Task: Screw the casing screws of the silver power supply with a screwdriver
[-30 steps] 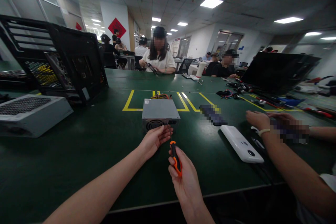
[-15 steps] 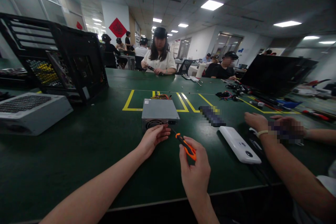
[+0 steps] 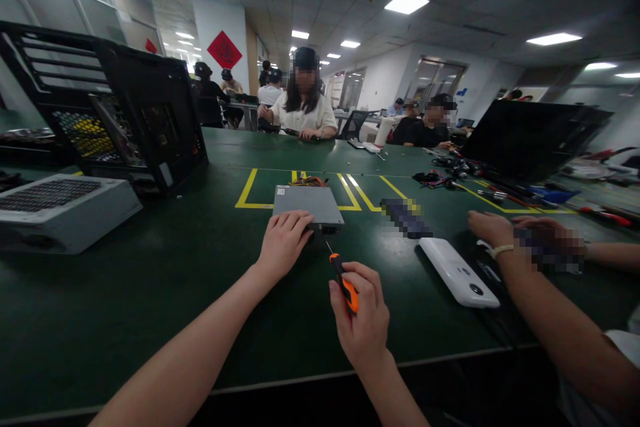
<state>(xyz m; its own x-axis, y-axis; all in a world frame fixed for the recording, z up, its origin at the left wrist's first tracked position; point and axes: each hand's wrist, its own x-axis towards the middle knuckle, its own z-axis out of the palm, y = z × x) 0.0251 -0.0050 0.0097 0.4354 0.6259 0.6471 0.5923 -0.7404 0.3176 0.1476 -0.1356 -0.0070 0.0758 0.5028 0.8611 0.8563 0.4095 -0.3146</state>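
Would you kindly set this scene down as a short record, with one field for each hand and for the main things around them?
Left hand: the left hand lies on the near edge of the grey power supply
Right hand: the right hand holds an orange-and-black screwdriver
Screwdriver tip: towards the power supply's near face; contact unclear
Behind power supply: coloured wires
Left side: second metal box, black computer case
Right side: white device, co-worker's forearm
Surface: green table
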